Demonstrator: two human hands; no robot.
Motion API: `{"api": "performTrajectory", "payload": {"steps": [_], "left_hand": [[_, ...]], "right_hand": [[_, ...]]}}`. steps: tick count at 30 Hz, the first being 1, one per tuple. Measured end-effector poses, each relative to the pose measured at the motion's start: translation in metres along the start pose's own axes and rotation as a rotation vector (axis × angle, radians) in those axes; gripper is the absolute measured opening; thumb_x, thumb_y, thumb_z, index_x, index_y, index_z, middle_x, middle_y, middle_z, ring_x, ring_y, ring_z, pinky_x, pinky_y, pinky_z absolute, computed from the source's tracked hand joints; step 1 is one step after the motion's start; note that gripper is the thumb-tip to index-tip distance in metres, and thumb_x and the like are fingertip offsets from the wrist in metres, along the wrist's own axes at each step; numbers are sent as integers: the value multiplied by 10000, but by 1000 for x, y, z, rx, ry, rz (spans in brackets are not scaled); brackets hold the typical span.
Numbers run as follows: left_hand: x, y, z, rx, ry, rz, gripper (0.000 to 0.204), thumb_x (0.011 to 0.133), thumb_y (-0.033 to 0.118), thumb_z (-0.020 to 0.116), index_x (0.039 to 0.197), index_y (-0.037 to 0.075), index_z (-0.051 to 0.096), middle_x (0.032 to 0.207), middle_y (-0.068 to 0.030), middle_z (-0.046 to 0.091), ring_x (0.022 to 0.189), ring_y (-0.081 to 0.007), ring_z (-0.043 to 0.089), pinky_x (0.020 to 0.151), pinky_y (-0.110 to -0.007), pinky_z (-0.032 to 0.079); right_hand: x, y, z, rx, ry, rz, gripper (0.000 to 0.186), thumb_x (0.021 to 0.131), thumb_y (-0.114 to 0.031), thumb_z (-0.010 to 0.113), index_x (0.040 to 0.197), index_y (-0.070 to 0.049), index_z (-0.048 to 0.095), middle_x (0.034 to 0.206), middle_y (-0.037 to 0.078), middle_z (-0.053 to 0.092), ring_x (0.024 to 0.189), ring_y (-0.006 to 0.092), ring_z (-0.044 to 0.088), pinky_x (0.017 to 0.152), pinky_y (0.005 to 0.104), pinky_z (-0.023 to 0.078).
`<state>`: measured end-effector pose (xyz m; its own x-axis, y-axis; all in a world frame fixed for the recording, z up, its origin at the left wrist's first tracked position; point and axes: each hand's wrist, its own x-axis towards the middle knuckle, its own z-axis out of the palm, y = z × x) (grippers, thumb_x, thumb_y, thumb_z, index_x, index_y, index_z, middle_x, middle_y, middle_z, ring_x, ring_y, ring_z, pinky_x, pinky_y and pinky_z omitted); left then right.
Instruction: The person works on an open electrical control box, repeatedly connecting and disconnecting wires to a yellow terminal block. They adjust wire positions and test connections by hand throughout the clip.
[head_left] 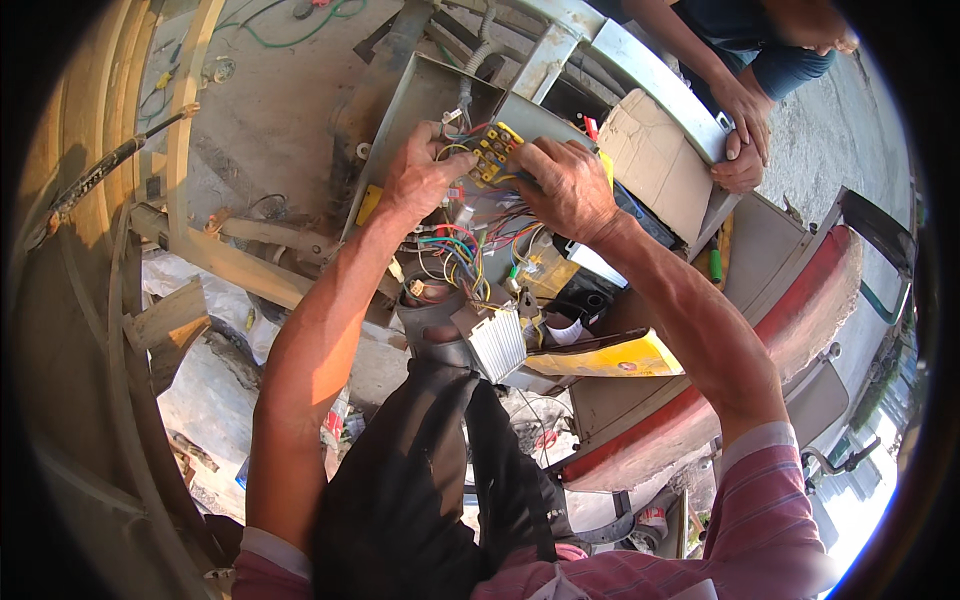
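My left hand (420, 175) pinches among thin wires at the left of a yellow terminal block (493, 152) with dark fittings; exactly what is between the fingertips is hard to make out. My right hand (565, 185) is closed at the block's right edge, gripping it, its fingertips partly hidden. Both sit over an open metal housing (395, 110) holding a tangle of coloured wires (455, 245) and small connectors. Below the wires rests a finned silver metal unit (495, 345). A yellow panel (625, 352) lies to its right.
A co-worker's hands (745, 150) rest on a silver frame rail (660, 80) beside cardboard (640, 140). Wooden framing (180, 120) stands left. A red-edged panel (810, 285) lies right, near a green-handled object (715, 262). My dark-trousered legs are below.
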<state>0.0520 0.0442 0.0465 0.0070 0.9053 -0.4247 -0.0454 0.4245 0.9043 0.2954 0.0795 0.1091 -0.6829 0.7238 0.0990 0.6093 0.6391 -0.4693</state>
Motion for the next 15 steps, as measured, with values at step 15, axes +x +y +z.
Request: {"api": "performTrajectory", "payload": {"steps": [15], "left_hand": [[7,-12,2,-3,-20,89,451,950,111,798,1297,-36,550,1043,-132,760,849,-158,720,605,-338,614]], "right_hand": [[-2,7,4,21,-41,-45,195,903,-124,753,1087,-162,698,1014,83,642,916,331,694,834,473,552]]}}
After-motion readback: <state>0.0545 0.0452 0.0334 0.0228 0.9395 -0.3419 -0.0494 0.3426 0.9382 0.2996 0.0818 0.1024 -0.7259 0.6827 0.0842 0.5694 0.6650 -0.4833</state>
